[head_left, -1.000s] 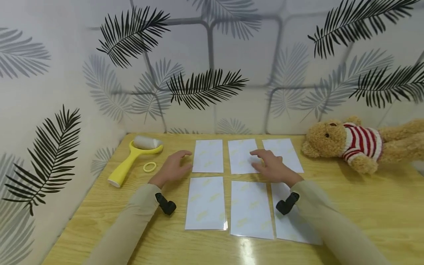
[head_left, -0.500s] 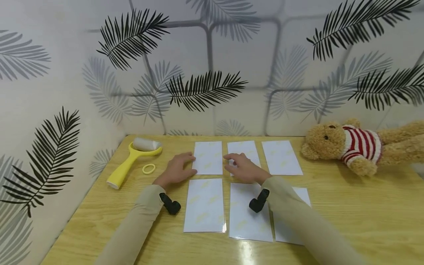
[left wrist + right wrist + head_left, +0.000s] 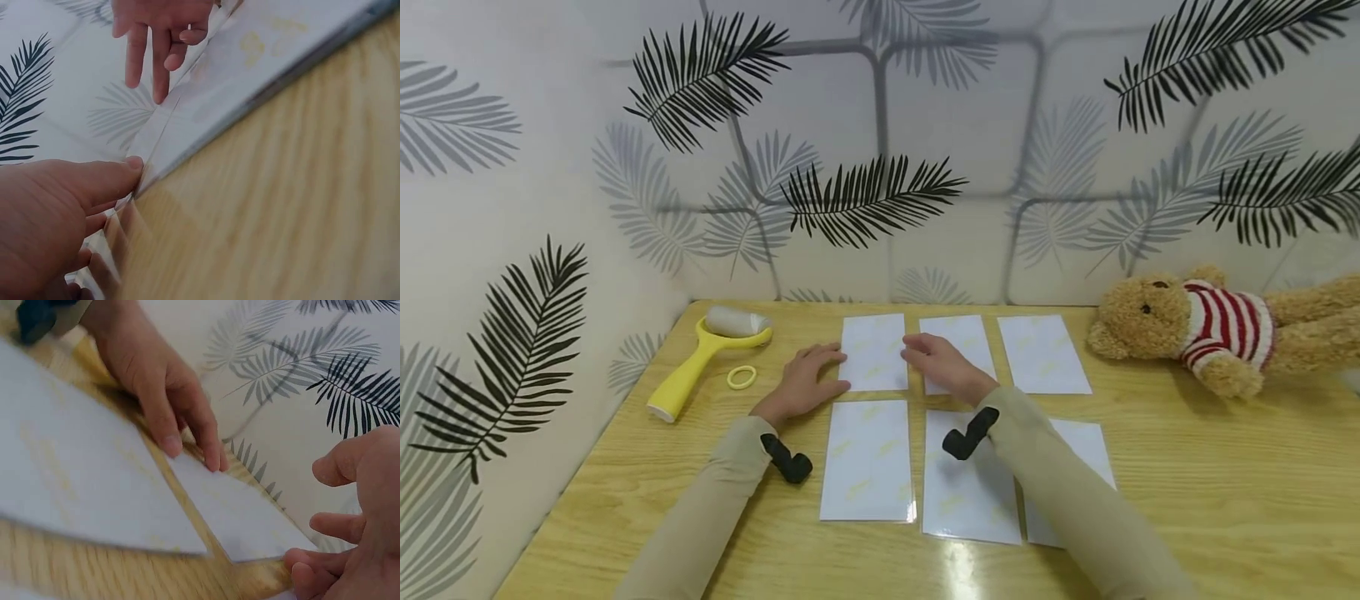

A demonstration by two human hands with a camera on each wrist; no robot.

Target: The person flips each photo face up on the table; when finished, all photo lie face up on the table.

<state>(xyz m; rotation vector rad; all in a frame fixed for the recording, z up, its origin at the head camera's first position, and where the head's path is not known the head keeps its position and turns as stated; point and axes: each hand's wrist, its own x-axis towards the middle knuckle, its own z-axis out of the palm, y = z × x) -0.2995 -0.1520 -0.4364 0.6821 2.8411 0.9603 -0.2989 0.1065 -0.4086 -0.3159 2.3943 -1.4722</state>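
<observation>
White cards (image 3: 874,354) with faint yellow marks lie in two rows on the wooden table; the far-left one sits between both hands. My left hand (image 3: 805,379) is at its left edge, and in the left wrist view the thumb and fingers of that hand (image 3: 50,212) touch the card's border. On the opposite side, my right hand (image 3: 947,362) reaches the right edge with its fingertips, partly covering the far-middle card (image 3: 964,343). In the right wrist view the right hand's fingers (image 3: 322,559) are loosely bent beside the card (image 3: 231,509), thumb apart.
A yellow-handled lint roller (image 3: 688,371) and a yellow ring (image 3: 742,377) lie at the left. On the right a teddy bear (image 3: 1225,329) in a striped shirt lies on its side. A leaf-patterned wall (image 3: 940,250) stands behind the table (image 3: 1225,467).
My right hand has moved left from the far-middle card to the right edge of the far-left card. My left hand has shifted slightly right, onto that card's left edge.
</observation>
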